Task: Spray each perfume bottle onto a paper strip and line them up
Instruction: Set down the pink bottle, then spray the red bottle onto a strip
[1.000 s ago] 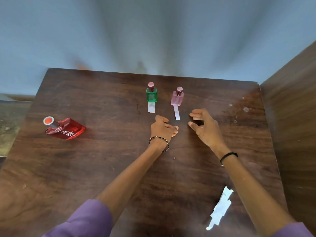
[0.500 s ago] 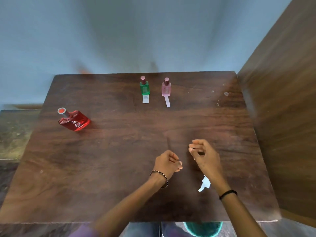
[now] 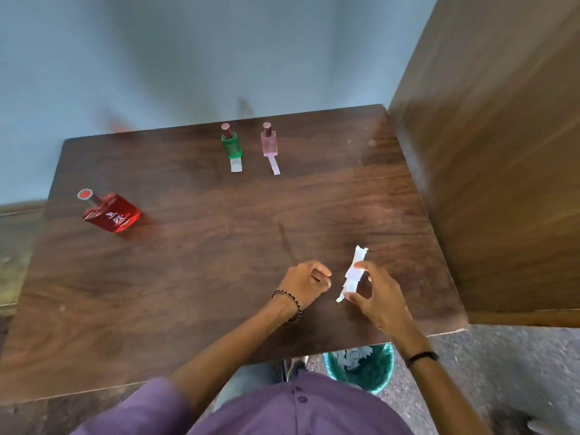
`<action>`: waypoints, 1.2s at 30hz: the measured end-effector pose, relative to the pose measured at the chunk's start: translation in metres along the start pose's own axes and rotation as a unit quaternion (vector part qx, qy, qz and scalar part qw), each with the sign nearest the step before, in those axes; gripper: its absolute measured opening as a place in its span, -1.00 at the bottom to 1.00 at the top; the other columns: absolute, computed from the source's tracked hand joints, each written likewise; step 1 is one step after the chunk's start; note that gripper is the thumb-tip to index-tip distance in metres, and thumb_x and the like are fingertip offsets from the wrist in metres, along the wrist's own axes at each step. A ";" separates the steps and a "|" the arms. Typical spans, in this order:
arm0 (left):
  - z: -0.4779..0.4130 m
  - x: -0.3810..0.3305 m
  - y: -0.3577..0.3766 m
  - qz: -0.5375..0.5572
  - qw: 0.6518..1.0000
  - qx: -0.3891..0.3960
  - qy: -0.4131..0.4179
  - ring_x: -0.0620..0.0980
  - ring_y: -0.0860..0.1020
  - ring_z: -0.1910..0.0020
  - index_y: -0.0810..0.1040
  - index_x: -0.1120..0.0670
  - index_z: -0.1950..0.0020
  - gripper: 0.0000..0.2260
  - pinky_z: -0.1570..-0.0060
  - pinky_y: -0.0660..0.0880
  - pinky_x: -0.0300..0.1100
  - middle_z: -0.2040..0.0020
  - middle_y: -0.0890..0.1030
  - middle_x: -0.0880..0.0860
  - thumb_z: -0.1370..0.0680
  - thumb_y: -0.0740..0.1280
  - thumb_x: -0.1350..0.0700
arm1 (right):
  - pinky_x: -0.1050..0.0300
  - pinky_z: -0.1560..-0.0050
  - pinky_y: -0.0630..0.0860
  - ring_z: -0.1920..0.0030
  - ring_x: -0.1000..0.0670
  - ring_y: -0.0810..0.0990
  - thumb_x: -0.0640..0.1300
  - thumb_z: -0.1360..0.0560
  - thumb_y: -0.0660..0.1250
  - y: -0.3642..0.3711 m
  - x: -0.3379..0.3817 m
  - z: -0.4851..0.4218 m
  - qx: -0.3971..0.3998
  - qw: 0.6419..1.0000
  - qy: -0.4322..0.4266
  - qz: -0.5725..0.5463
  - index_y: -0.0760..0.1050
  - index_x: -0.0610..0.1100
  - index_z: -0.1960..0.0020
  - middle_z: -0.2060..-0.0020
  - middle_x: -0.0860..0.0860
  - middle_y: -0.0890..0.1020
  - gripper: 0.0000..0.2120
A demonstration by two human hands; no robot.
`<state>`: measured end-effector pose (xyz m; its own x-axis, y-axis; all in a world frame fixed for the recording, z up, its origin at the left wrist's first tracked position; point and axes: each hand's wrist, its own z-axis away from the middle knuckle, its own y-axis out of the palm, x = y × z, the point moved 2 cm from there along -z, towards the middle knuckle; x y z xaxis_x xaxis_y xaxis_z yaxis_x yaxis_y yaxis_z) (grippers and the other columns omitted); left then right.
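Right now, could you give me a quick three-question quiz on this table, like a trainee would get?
1. True or false: the red bottle has a strip in front of it.
2. Which hand holds the paper? A left, B right
3. Fill in: beside the green bottle stands the ___ bottle.

Key: 1 false; 2 B; 3 pink.

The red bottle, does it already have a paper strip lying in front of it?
No, the red bottle stands alone at the left of the table, with no strip beside it, unlike the green bottle and pink bottle.
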<state>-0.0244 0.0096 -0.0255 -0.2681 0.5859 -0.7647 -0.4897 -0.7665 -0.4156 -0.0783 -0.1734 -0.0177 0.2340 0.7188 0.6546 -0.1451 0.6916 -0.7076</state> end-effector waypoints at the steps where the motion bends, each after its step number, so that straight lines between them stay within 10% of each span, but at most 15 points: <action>1: 0.000 -0.001 0.002 0.000 1.000 0.008 0.004 -0.21 0.58 0.25 0.64 0.02 0.01 -0.87 0.11 0.47 -0.45 0.16 0.68 -0.06 -0.46 0.41 0.17 | 0.24 -0.09 0.35 -0.06 0.11 0.45 -0.11 -0.37 0.60 0.001 -0.001 0.000 -0.002 1.000 0.003 0.001 0.48 -0.05 -0.26 -0.05 0.15 0.48 -0.48; 9: -0.004 -0.009 0.013 0.002 0.999 0.044 0.026 -0.28 0.54 0.29 0.55 0.05 -0.18 -0.71 0.08 0.46 -0.46 -0.04 0.69 -0.04 -0.49 0.35 0.25 | 0.02 -0.11 0.56 -0.09 -0.03 0.58 -0.15 -0.45 0.52 0.006 -0.008 -0.003 -0.037 0.999 -0.008 0.009 0.50 -0.05 -0.22 -0.11 0.04 0.64 -0.62; 15: -0.008 -0.013 0.021 0.035 0.998 0.056 0.021 -0.21 0.52 0.29 0.52 0.11 -0.23 -0.69 0.00 0.60 -0.12 -0.06 0.68 0.06 -0.49 0.32 0.29 | 0.10 0.01 0.55 -0.07 -0.04 0.62 -0.16 -0.49 0.47 0.003 -0.007 -0.008 -0.045 0.998 -0.001 0.044 0.52 -0.04 -0.19 -0.10 0.01 0.66 -0.70; 29: -0.012 -0.021 0.027 0.106 0.992 0.060 -0.028 0.05 0.66 0.02 0.50 0.11 -0.23 -0.71 0.29 0.59 -0.27 -0.05 0.68 0.09 -0.52 0.31 0.29 | 0.16 -0.02 0.47 -0.06 0.02 0.64 0.08 -0.43 0.53 -0.012 -0.003 -0.010 0.008 0.996 -0.004 0.084 0.50 0.07 -0.21 -0.10 0.11 0.68 -0.59; 36: -0.020 -0.019 0.033 0.171 0.981 0.021 -0.089 -0.05 0.63 0.32 0.54 0.09 -0.16 -0.77 0.25 0.60 -0.19 0.19 0.67 0.09 -0.51 0.37 0.21 | 0.03 -0.06 0.55 -0.06 0.01 0.63 0.28 -0.39 0.47 -0.013 0.002 -0.009 0.018 0.995 0.027 0.096 0.46 0.12 -0.27 -0.14 0.12 0.65 -0.47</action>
<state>-0.0190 -0.0322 -0.0343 -0.5623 0.3354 -0.7559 -0.3777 -0.9173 -0.1260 -0.0675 -0.1816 -0.0097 0.2503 0.8342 0.4914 -0.2257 0.5439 -0.8083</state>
